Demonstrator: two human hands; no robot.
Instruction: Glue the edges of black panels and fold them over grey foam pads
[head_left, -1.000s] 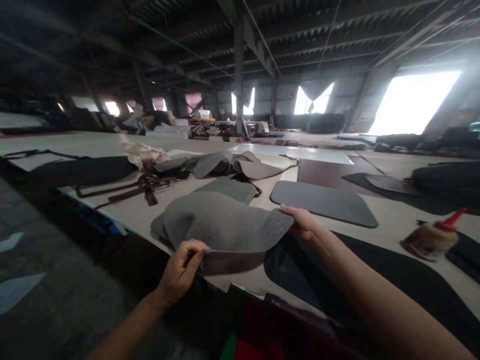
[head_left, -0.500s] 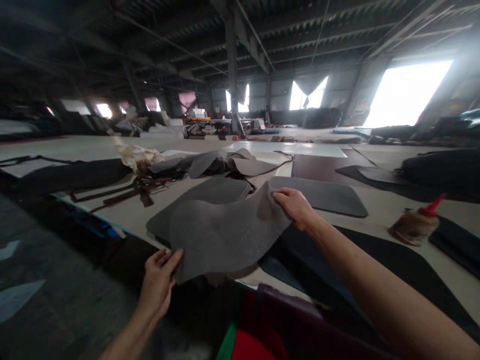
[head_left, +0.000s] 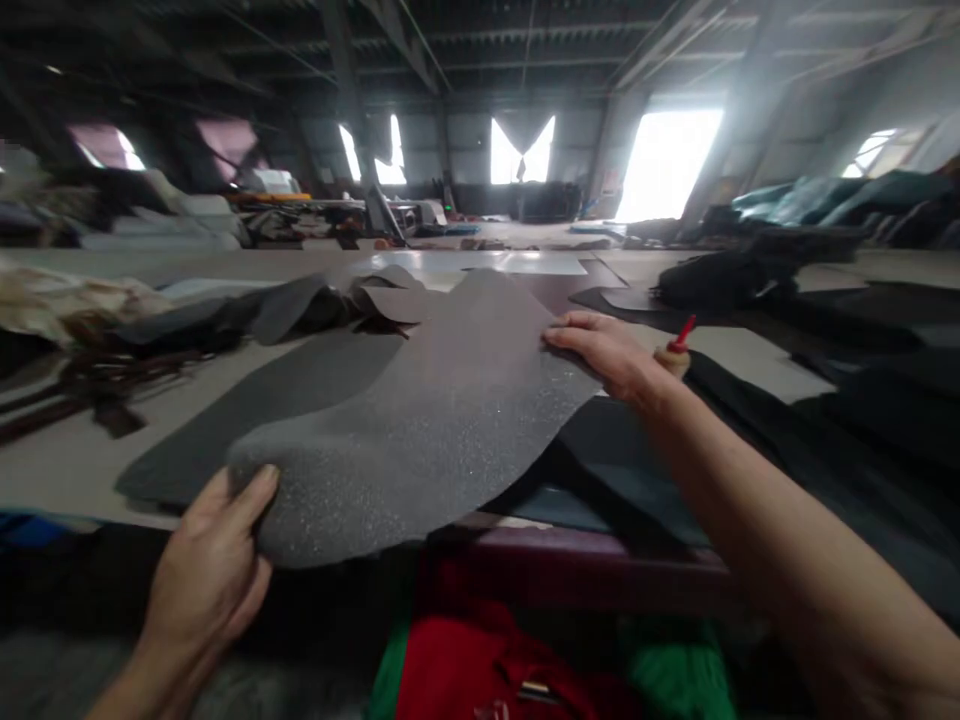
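Note:
A grey sheet of leather-like material (head_left: 420,430), speckled with light flecks, is stretched between my two hands above the table edge. My left hand (head_left: 210,560) pinches its lower left end, thumb on top. At its right edge, my right hand (head_left: 600,350) grips it with thumb and fingers pressed together. Below and to the left lies a stack of dark grey cut pieces (head_left: 277,400), partly covered by the sheet. Black smooth pieces (head_left: 615,460) lie under my right forearm. A glue bottle with a red nozzle (head_left: 679,345) stands behind my right wrist, mostly hidden.
Crumpled grey pieces (head_left: 300,300) lie farther back on the table (head_left: 60,480). Dark brown strips (head_left: 112,390) and a cream plastic bag (head_left: 67,300) are at the left. Dark folded material (head_left: 712,275) is piled at the right. A post (head_left: 356,130) rises beyond the table.
The sheet has been lifted and spread out wider, its right end raised, with both hands still holding it. My view has turned to the right, and the glue bottle is now partly behind my wrist.

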